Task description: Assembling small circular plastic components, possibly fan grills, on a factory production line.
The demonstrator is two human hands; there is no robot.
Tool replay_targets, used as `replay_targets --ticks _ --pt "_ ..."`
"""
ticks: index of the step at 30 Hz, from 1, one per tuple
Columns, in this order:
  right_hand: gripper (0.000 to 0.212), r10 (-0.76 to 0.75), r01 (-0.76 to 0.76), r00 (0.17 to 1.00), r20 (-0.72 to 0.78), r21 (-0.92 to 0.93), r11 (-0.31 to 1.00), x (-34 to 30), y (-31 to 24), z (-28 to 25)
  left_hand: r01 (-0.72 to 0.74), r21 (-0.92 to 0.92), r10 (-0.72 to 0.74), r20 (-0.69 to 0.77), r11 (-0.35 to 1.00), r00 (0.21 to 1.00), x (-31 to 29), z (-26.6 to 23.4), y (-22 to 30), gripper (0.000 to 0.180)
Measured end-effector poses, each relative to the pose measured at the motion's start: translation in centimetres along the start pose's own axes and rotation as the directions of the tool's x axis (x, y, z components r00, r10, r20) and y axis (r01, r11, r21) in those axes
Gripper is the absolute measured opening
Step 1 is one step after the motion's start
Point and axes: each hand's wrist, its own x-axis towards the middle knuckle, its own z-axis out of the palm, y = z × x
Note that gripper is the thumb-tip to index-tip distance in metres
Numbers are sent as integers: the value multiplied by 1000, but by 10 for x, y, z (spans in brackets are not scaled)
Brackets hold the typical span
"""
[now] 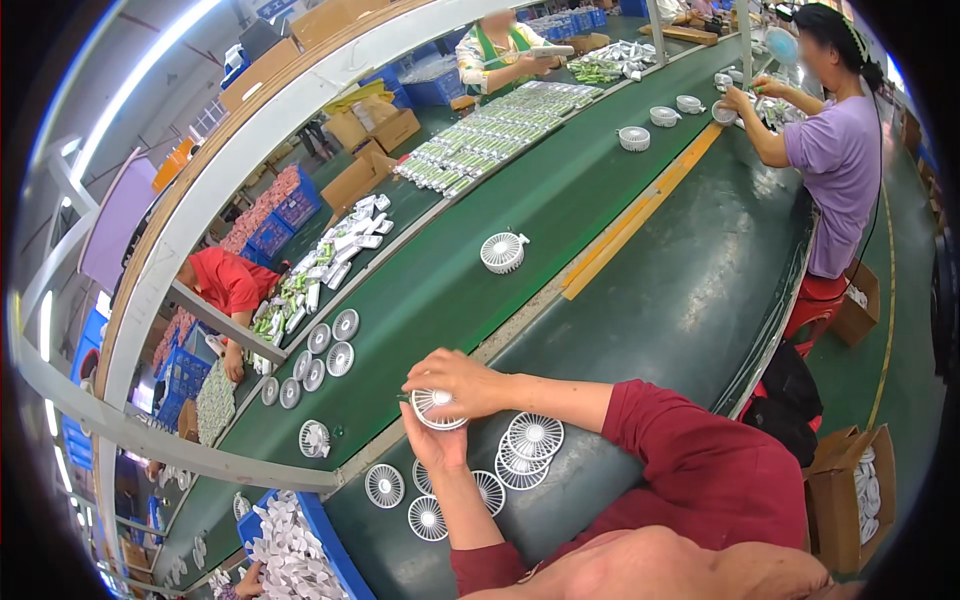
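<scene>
Between my two hands is a round white fan head (436,407) with a ribbed grille. My left hand (437,447) cups it from the near side, and my right hand (462,385) closes over it from above and the right. A small dark piece shows at its left edge; I cannot make it out. White ribbed fan grilles lie on the dark table just below my hands: a stack (536,436) by my right forearm, and loose ones around my left forearm, such as a single grille (385,486) on the left.
A green conveyor belt (420,290) runs past, carrying a fan head (503,253), several grey rings (345,324) and an open fan housing (314,438). A blue crate (340,550) of white fan blades (290,550) stands lower left. Co-workers sit along the belt; a metal frame (240,465) crosses at left.
</scene>
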Motion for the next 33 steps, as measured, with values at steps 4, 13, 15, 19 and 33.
replay_targets --ticks 4,13,15,19,33 --pt "70 -63 61 995 83 29 998 -1 -11 1 -57 13 57 -39 998 998 -6 6 9 48" --pt "72 57 -52 998 1 415 908 -2 -21 12 -458 407 516 -40 790 855 -25 46 -8 41" --pt "84 39 -36 999 -2 326 945 -4 -22 4 -458 419 512 -19 784 859 -25 50 -8 41" --pt "96 -16 4 998 65 184 983 -3 -36 -3 -379 243 417 -126 893 900 -26 46 10 40" --pt "64 151 -206 975 165 403 892 3 -16 24 -532 626 689 -11 570 725 -7 14 -6 41"
